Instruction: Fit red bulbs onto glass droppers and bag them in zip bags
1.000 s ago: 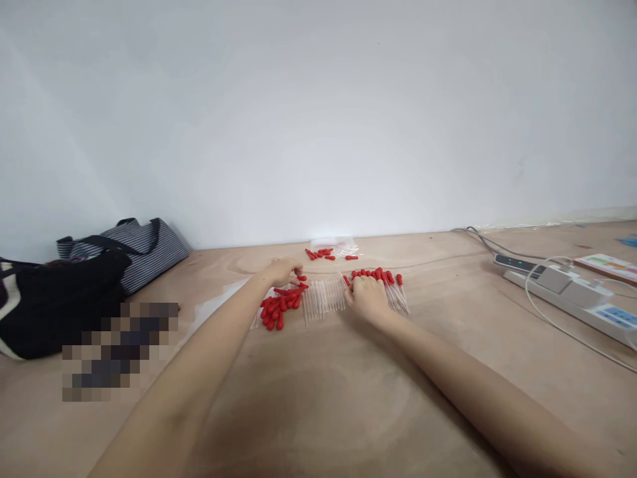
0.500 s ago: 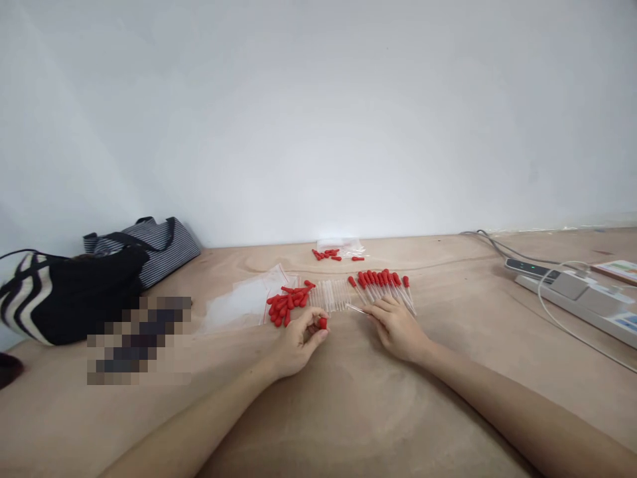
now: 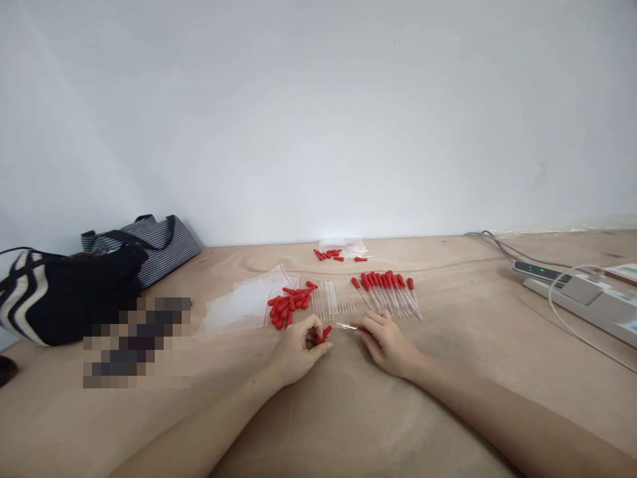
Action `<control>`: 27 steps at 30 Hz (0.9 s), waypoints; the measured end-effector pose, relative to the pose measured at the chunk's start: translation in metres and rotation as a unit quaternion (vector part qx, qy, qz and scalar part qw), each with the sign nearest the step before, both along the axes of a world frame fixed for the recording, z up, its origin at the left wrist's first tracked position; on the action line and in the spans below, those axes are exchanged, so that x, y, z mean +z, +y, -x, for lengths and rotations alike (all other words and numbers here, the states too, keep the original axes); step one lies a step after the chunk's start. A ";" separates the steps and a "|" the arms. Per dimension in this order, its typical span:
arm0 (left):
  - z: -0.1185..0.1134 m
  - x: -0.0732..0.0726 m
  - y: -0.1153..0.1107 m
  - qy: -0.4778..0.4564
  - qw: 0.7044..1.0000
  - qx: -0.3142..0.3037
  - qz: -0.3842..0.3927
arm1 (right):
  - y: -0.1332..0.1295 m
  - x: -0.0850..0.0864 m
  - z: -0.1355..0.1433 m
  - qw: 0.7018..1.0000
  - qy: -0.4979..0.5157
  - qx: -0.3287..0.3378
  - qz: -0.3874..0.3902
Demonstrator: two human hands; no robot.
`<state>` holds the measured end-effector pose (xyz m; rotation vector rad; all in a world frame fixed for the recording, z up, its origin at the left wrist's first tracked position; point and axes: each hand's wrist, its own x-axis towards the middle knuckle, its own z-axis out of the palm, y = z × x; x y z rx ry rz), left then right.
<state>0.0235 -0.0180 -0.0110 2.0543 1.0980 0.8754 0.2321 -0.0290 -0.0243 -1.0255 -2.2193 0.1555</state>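
Note:
My left hand (image 3: 301, 348) is closed on a red rubber dropper bulb (image 3: 324, 334), its narrow end pointing up and right. Pinched in my right hand (image 3: 385, 340) is a clear glass dropper tube (image 3: 345, 326), one end aimed left at the bulb; a small gap parts the two. Behind my left hand lies a pile of red bulbs (image 3: 289, 305). Bare glass tubes (image 3: 332, 297) rest in a row beyond the gap between my hands. To their right, several droppers with red bulbs fitted (image 3: 391, 292) lie side by side.
Clear zip bags (image 3: 239, 302) lie left of the bulb pile. Further back are another bag (image 3: 341, 245) and small red-capped droppers (image 3: 328, 254). A striped bag (image 3: 166, 249) and black cloth item (image 3: 94, 292) stand left; a power strip (image 3: 587, 299) with cables sits right.
My right hand has drawn the glass tube nearer to me, off the row's edge. In my left hand the bulb has turned so its narrow end tilts toward the tube.

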 end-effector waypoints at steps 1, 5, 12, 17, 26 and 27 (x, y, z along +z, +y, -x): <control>0.000 0.001 0.000 -0.003 1.000 0.000 0.003 | -0.001 0.000 0.001 1.000 0.001 0.005 -0.001; -0.001 0.001 0.001 -0.006 1.000 -0.002 0.002 | -0.004 0.002 0.004 1.000 0.002 0.005 -0.001; -0.001 -0.003 0.002 -0.057 0.998 0.008 0.035 | -0.008 0.004 0.006 1.000 0.005 0.009 0.006; -0.002 -0.001 0.002 -0.088 0.994 0.002 0.069 | -0.008 0.004 0.005 0.999 0.008 0.024 0.022; -0.001 -0.004 0.002 -0.093 0.994 0.007 0.063 | -0.010 0.005 0.004 1.000 0.010 0.017 0.019; -0.001 -0.004 0.002 -0.093 0.994 0.011 0.056 | -0.010 0.005 0.004 1.000 0.008 0.018 0.017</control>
